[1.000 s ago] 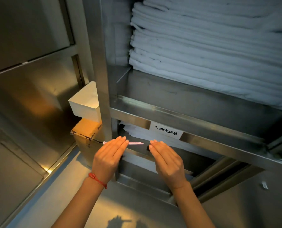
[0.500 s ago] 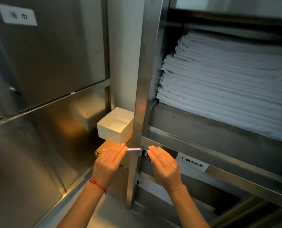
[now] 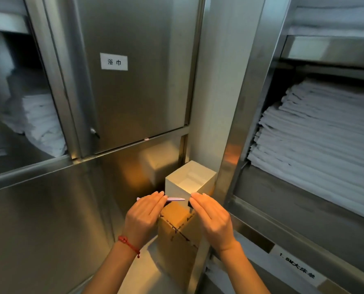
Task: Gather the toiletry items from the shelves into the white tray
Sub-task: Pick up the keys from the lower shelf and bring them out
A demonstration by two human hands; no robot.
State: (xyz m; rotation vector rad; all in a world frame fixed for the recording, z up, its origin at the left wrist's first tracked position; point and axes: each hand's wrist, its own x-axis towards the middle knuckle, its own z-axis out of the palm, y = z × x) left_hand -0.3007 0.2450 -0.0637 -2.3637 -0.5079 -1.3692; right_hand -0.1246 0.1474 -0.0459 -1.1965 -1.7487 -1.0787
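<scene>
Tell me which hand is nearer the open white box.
Right. The right hand has fingertips at the open white box's front corner; the left hand sits farther left, holding a thin pink stick.

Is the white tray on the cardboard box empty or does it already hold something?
Cannot tell for sure: the white tray stands open-topped on the cardboard box; the visible part of its floor looks bare, but the near wall hides the rest.

Head camera looks down, close over hands.
</scene>
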